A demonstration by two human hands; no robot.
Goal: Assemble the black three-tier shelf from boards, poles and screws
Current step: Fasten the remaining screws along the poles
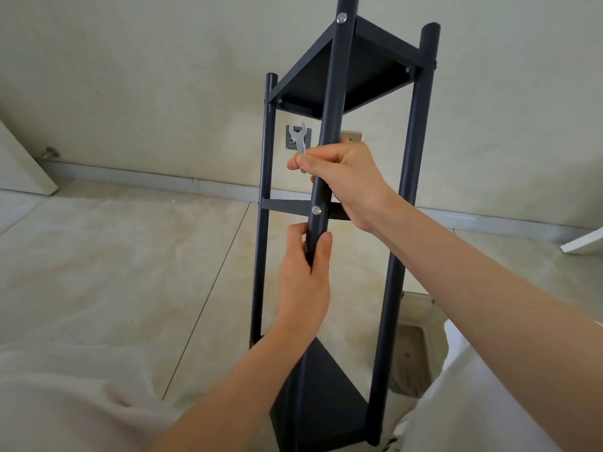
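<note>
- Pale-clothed lap and knees nearest the lens, with the shelf held tilted above them, its foot end close and its top end leaning away toward the wall.
- Bottom board, dark and triangular, low between the knees and just beyond the two forearms.
- Left hand wrapped around the front pole below a silver screw, thumb on one side, fingers curled round the other: a full, closed grip on the tube.
- Right hand higher on the same pole, palm against it, while thumb and forefinger pinch a small silver wrench that points upward.
- Middle board seen edge-on at the level of that screw, between the two hands.
- Likely stiff and fairly light as a frame: thin metal tubes and flat boards, rigid once bolted, smooth painted poles that could slip in a loose hold. Best taken by the poles near a joint, not by a board edge.
- Top board farther off, fixed to three poles, another screw showing at its corner.
- Farthest: tiled floor, baseboard, and a wall plate behind the wrench.
</note>
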